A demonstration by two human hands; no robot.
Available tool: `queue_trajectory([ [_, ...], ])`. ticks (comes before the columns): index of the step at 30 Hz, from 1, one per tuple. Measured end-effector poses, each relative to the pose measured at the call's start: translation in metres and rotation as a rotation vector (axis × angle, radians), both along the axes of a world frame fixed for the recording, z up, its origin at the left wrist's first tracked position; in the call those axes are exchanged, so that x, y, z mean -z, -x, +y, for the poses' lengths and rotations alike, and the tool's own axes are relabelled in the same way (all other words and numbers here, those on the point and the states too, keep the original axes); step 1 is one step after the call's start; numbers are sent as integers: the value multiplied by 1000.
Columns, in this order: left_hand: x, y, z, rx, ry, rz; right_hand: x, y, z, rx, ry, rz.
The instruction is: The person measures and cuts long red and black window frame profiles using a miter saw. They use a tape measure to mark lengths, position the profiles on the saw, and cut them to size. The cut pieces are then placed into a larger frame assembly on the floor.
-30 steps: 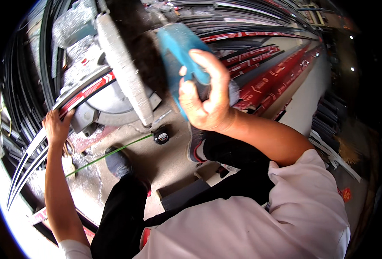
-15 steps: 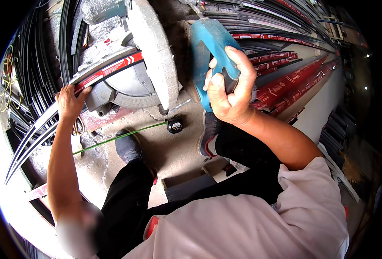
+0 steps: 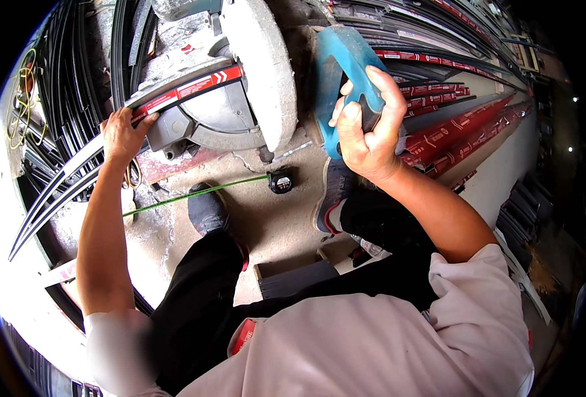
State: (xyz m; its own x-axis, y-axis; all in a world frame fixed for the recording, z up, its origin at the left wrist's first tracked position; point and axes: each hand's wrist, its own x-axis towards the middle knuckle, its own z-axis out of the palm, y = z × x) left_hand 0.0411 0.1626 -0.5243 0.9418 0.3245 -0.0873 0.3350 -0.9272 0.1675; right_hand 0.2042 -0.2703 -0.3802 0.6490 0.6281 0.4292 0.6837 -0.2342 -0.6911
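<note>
At the left of the mitre saw, my left hand (image 3: 125, 134) is closed on a long dark profile strip (image 3: 193, 88) with red-and-white film on its face. The strip lies along the fence, above the saw's grey round base (image 3: 220, 116), and runs up to the pale, dusty blade guard (image 3: 266, 73). My right hand (image 3: 375, 135) is wrapped round the teal loop handle (image 3: 338, 56) of the saw. The guard hides the blade and the strip's far end.
A black tape measure (image 3: 280, 180) lies on the floor near my feet, its green blade (image 3: 200, 194) drawn out leftward. Bundles of black profiles (image 3: 64, 79) stand at left. Red-wrapped profiles (image 3: 448, 135) lie at right. A grey channel piece (image 3: 296, 279) sits between my legs.
The view has shifted slightly, so the saw and floor items appear farther right and a little higher. Both hands keep their holds on the strip and the handle.
</note>
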Motion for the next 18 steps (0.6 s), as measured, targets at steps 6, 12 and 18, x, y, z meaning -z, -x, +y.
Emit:
queue_trajectory([
  [6, -5, -1, -3, 1, 15, 6, 6, 2, -2, 5, -15, 23],
  [12, -12, -3, -6, -39, 1, 89, 17, 9, -3, 70, -108, 66],
  [18, -11, -4, -4, -44, 4, 117, 35, 15, -12, 98, -92, 30],
])
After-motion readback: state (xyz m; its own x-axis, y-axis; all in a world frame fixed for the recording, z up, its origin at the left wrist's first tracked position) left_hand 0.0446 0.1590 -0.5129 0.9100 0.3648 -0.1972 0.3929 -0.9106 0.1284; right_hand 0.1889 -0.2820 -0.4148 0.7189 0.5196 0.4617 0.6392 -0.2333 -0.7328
